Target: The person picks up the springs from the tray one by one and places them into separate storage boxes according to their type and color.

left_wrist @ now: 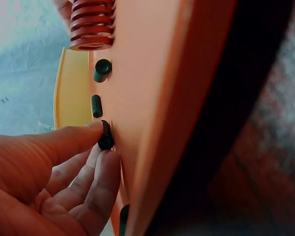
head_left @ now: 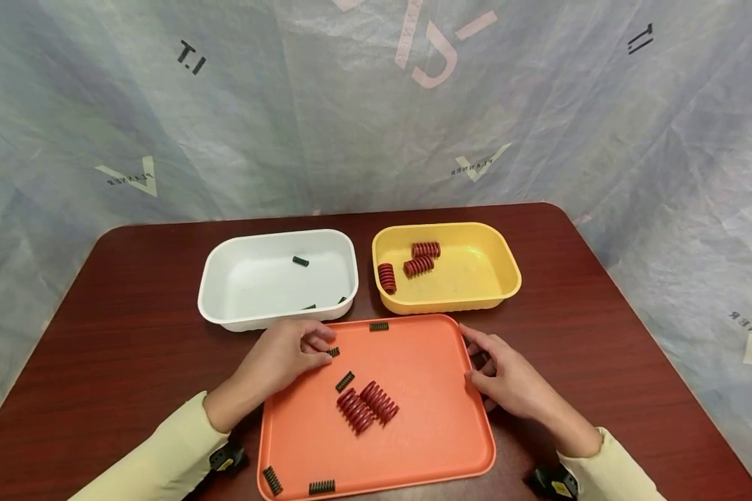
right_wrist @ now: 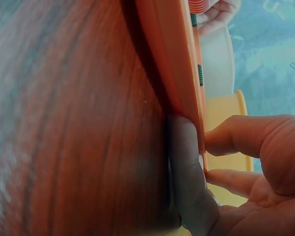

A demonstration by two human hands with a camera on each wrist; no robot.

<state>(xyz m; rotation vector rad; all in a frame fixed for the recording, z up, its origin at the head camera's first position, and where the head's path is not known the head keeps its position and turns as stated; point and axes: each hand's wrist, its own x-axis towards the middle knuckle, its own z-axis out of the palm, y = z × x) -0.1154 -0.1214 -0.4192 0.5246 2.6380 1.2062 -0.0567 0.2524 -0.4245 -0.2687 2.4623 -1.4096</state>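
Observation:
My left hand (head_left: 288, 353) is over the far left part of the orange tray (head_left: 426, 376). Its thumb and a fingertip pinch a small dark green spring (left_wrist: 106, 136), which is close against the tray's surface. At the tray's right edge, my right hand (head_left: 504, 372) grips the rim, with the thumb on the upper side and a finger against the outside. Two thick red springs (head_left: 366, 407) lie side by side mid-tray. Other small green springs (head_left: 345, 380) lie on the tray, one (head_left: 379, 326) by its far edge and two (head_left: 322, 486) near its front edge.
Behind the tray on the left stands a white bin (head_left: 251, 278) holding a few small green springs. A yellow bin (head_left: 470, 278) beside it holds three red springs (head_left: 418, 266). Everything stands on a dark red wooden table (head_left: 601, 362), with a pale printed sheet (head_left: 351, 139) hanging behind.

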